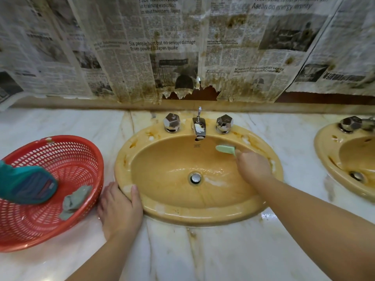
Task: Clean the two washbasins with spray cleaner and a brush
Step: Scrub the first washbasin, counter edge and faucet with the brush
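A yellow-orange washbasin (182,214) is set in the marble counter in front of me, wet, with brown stains and white foam on its rim. My right hand (253,169) grips a pale green brush (225,149) whose head presses on the bowl's back right wall, just below the chrome tap (199,126). My left hand (119,209) lies flat on the counter, thumb resting on the basin's left rim. A second basin (328,159) of the same colour shows at the right edge. A teal spray bottle (26,185) lies in a red basket.
The red plastic basket (85,151) stands on the counter to the left and also holds a grey cloth (75,201). Two chrome knobs (172,122) flank the tap. Stained newspaper (162,47) covers the wall behind. Marble counter (203,250) stretches toward me.
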### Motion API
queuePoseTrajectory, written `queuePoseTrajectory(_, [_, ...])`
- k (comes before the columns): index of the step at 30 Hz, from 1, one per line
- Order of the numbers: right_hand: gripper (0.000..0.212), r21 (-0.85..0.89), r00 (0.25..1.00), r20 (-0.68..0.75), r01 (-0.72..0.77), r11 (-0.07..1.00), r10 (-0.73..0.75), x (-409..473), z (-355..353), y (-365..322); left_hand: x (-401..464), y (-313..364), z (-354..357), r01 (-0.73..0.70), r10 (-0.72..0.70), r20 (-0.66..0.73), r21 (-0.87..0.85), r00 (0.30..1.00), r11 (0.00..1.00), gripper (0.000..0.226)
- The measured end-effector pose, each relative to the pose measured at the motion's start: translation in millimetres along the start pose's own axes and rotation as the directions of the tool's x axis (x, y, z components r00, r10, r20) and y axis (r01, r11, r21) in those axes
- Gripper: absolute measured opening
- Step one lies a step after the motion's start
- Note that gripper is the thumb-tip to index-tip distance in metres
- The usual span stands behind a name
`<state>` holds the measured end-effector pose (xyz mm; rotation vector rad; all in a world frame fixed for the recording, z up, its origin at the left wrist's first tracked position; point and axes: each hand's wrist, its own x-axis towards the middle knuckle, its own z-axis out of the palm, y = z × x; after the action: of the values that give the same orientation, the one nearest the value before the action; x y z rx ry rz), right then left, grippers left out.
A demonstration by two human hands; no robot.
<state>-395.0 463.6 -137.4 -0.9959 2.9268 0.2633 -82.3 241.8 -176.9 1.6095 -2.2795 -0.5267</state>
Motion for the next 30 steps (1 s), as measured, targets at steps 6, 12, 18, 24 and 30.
queuePoseTrajectory(6, [0.03,-0.059,0.997,0.039,-0.07,0.996,0.072,-11,-9,4,0,-1,0,-0.018,0.018,0.003,0.017,1.0,1.0,0.058])
queuePoseTrajectory(12, [0.028,-0.086,0.996,-0.014,-0.089,0.992,0.088,-19,-14,9,1,-2,1,-0.031,0.03,0.006,0.028,1.0,0.999,0.059])
queuePoseTrajectory(18, [0.023,-0.14,0.992,0.078,-0.083,0.987,0.095,-28,-24,12,1,-3,3,-0.043,0.043,0.004,0.037,0.999,0.998,0.061])
queuePoseTrajectory(24, [0.015,-0.143,0.95,0.273,-0.115,0.983,0.15,-26,-38,7,1,-3,4,-0.052,0.052,-0.008,0.016,0.999,0.999,0.061])
queuePoseTrajectory(30, [0.023,-0.093,0.791,0.599,-0.088,0.992,0.126,-9,-58,3,1,-4,5,-0.052,0.052,-0.013,0.006,0.999,0.999,0.062])
